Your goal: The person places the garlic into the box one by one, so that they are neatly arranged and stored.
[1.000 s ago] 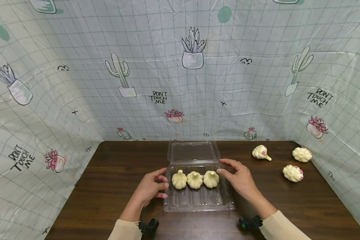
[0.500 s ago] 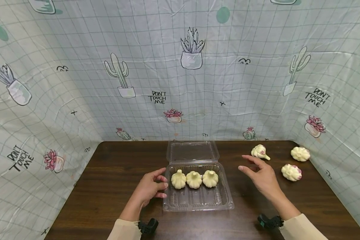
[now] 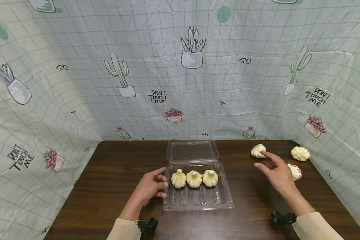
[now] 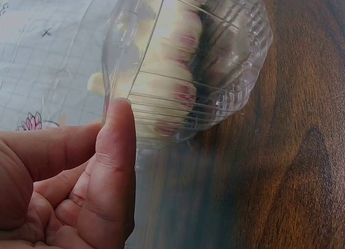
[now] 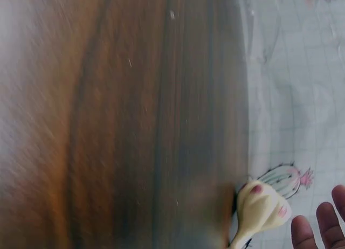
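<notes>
A clear plastic clamshell container (image 3: pixel 198 204) lies with its lid folded back. Three garlic bulbs (image 3: pixel 194 180) stand in a row across its far half. My left hand (image 3: pixel 148 186) holds the container's left rim with thumb and fingers; in the left wrist view a fingertip (image 4: pixel 121 111) presses right at the rim. My right hand (image 3: pixel 277 173), fingers spread and holding nothing, is over the table's right side. Its index fingertip overlaps a loose garlic bulb (image 3: pixel 258 150) in the head view; in the right wrist view the fingers (image 5: pixel 328 222) are beside that bulb.
Two more garlic bulbs lie at the right: one (image 3: pixel 300 153) near the back corner, another (image 3: pixel 295 172) partly hidden behind my right hand. The dark wooden table (image 3: pixel 117 173) is enclosed by a printed curtain (image 3: pixel 138 116) at the back and sides.
My right hand has left the container's right edge and moved right to the loose garlic bulbs. My left hand and the container have stayed in place.
</notes>
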Motion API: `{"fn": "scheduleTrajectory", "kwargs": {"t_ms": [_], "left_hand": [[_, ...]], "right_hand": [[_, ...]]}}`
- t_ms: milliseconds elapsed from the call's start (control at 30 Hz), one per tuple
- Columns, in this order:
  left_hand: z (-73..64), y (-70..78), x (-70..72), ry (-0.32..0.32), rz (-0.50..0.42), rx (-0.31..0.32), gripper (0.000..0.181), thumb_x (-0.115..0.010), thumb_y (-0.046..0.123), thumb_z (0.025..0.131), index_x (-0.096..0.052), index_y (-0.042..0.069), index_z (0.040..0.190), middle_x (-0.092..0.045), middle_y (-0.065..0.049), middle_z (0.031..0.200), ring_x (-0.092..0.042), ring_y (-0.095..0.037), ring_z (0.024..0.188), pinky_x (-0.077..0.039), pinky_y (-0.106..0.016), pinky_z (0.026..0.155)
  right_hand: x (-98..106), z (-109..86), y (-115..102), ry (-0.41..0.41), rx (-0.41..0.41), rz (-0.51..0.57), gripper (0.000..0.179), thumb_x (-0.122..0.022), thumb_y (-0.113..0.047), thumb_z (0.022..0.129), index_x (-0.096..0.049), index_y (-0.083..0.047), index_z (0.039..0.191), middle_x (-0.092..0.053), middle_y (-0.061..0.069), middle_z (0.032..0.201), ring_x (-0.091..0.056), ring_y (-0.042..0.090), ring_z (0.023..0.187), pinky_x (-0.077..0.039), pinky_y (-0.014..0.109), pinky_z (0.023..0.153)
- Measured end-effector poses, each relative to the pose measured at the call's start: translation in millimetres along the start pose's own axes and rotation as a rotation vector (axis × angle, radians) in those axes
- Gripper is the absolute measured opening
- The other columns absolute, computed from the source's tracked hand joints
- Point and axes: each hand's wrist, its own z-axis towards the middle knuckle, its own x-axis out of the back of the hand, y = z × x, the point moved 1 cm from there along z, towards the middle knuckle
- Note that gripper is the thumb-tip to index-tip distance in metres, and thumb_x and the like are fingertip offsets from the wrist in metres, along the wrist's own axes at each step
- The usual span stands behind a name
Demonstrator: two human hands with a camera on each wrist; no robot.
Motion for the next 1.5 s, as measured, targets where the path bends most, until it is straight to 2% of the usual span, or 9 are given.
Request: {"fn": "scheduleTrajectory", "kwargs": {"t_ms": [100,167,300,400,500,800,1067,1267,1500], "left_hand": [[-0.1,1.1,0.3,-0.007,0.003,-0.005,0.068,-0.066,-0.013,0.095,-0.044,-0.003,0.158,-0.056,-0.016,0.111,-0.06,-0.021,0.081,-0.065,-0.032,0.058],[-1.0,2.2,0.2,-0.01,0.004,-0.002,0.067,-0.066,-0.012,0.095,-0.043,-0.003,0.158,-0.056,-0.016,0.112,-0.061,-0.021,0.082,-0.065,-0.032,0.058],[-2.4,4.7,-0.3,-0.015,0.001,0.003,0.067,-0.065,-0.012,0.096,-0.044,-0.002,0.158,-0.056,-0.017,0.112,-0.061,-0.021,0.082,-0.065,-0.032,0.059],[-2.0,5.8,-0.9,-0.017,0.003,0.003,0.066,-0.065,-0.012,0.096,-0.044,-0.002,0.158,-0.057,-0.017,0.112,-0.062,-0.021,0.08,-0.065,-0.031,0.058],[-1.5,4.0,-1.1,-0.022,0.007,-0.002,0.067,-0.065,-0.012,0.096,-0.043,-0.003,0.158,-0.057,-0.017,0.111,-0.062,-0.021,0.079,-0.064,-0.031,0.058],[0.6,3.4,-0.7,-0.01,0.008,-0.011,0.067,-0.066,-0.012,0.095,-0.043,-0.003,0.158,-0.057,-0.016,0.11,-0.061,-0.021,0.078,-0.064,-0.032,0.057],[-0.5,2.7,-1.3,-0.018,0.003,-0.007,0.068,-0.065,-0.011,0.096,-0.042,-0.003,0.159,-0.056,-0.016,0.111,-0.061,-0.021,0.08,-0.065,-0.032,0.058],[-1.7,3.5,-0.6,-0.026,-0.005,-0.006,0.067,-0.065,-0.011,0.096,-0.041,-0.003,0.159,-0.056,-0.016,0.111,-0.062,-0.021,0.081,-0.064,-0.031,0.058],[-2.4,6.0,1.9,-0.025,-0.004,-0.002,0.067,-0.065,-0.012,0.096,-0.041,-0.003,0.159,-0.056,-0.017,0.112,-0.062,-0.021,0.081,-0.065,-0.031,0.058]], "right_hand": [[0,10.6,6,0.002,0.007,-0.028,0.061,-0.081,-0.024,0.096,-0.057,-0.004,0.149,-0.055,0.029,0.145,-0.068,0.034,0.107,-0.043,0.002,0.068],[0,18.6,11,0.0,0.005,-0.053,0.065,-0.08,-0.025,0.097,-0.053,-0.003,0.152,-0.051,0.031,0.147,-0.062,0.042,0.11,-0.043,0.009,0.071],[-3,35.0,18,-0.015,-0.005,-0.07,0.073,-0.079,-0.024,0.097,-0.044,-0.001,0.158,-0.044,0.033,0.153,-0.054,0.05,0.123,-0.054,0.043,0.09],[-5,45.7,23,-0.06,-0.019,-0.074,0.08,-0.078,-0.023,0.097,-0.037,-0.001,0.161,-0.036,0.035,0.159,-0.043,0.057,0.137,-0.044,0.07,0.104],[-10,52.8,28,-0.118,-0.042,-0.087,0.086,-0.078,-0.024,0.097,-0.03,0.0,0.164,-0.028,0.038,0.162,-0.031,0.061,0.144,-0.035,0.078,0.108],[-18,67.3,39,-0.218,-0.127,-0.071,0.094,-0.076,-0.022,0.097,-0.018,-0.002,0.168,-0.02,0.039,0.165,-0.026,0.063,0.146,-0.03,0.079,0.112],[-28,65.9,39,-0.219,-0.081,-0.119,0.085,-0.074,-0.012,0.094,-0.028,0.005,0.162,-0.032,0.043,0.156,-0.037,0.062,0.138,-0.037,0.075,0.108],[-33,64.8,39,-0.191,-0.061,-0.174,0.076,-0.074,-0.014,0.093,-0.037,0.008,0.156,-0.038,0.042,0.151,-0.043,0.061,0.133,-0.041,0.074,0.104],[-36,66.3,36,-0.219,-0.038,-0.204,0.075,-0.077,-0.017,0.093,-0.041,0.009,0.153,-0.04,0.042,0.149,-0.044,0.062,0.128,-0.043,0.074,0.098]]}}
